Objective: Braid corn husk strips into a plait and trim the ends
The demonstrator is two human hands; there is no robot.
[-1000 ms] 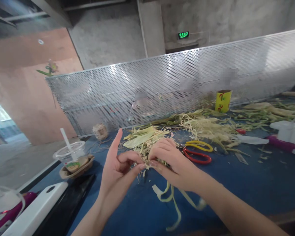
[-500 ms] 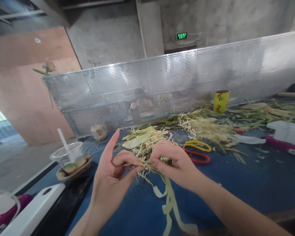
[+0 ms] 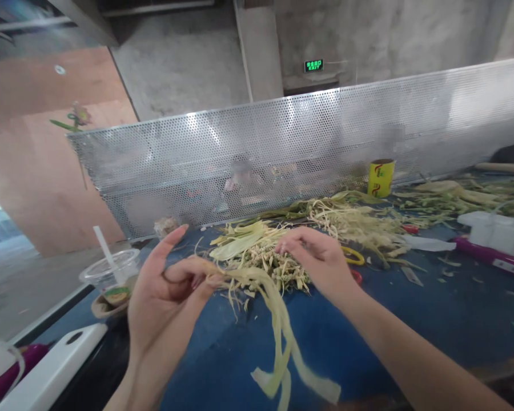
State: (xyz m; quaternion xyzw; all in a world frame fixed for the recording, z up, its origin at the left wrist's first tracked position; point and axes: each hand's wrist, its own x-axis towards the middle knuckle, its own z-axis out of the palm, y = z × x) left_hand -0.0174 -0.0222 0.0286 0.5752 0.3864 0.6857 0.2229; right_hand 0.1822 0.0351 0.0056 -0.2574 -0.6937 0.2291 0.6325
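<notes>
A person works pale green plant strips (image 3: 278,314) by hand at a blue tabletop (image 3: 231,354). The left hand (image 3: 171,302) pinches the strips at one end between the thumb and the curled fingers beside it, the thumb tip pressed close. From that grip the strips arch to the right and droop over the near middle of the tabletop, their loose ends spreading toward the near edge.

The right hand (image 3: 319,260), apart from the left, is bent at the knuckles over the right side of a pile of cut plant pieces (image 3: 278,262); its fingers are curled, and whether they grip anything cannot be told. The pile lies just beyond the strips, with a broad pale leaf (image 3: 229,251) at its far left. Partly hidden behind the right hand are a yellow loop (image 3: 353,256) and a red loop (image 3: 357,277).

Farther right, a heap of shredded leaves (image 3: 360,225) spreads below a yellow tube (image 3: 381,178) that stands upright near a perforated metal screen (image 3: 175,154). A purple power strip (image 3: 492,255) lies at the right with white plugs (image 3: 499,231) in it. At the left, a clear cup (image 3: 111,268) with a white straw (image 3: 104,245) sits in a brown carton holder (image 3: 105,308), beyond a white slab with an oval hole (image 3: 66,368). Past the screen, another person (image 3: 240,182) is blurred from view, and a green exit sign (image 3: 313,65) glows on the far wall.
</notes>
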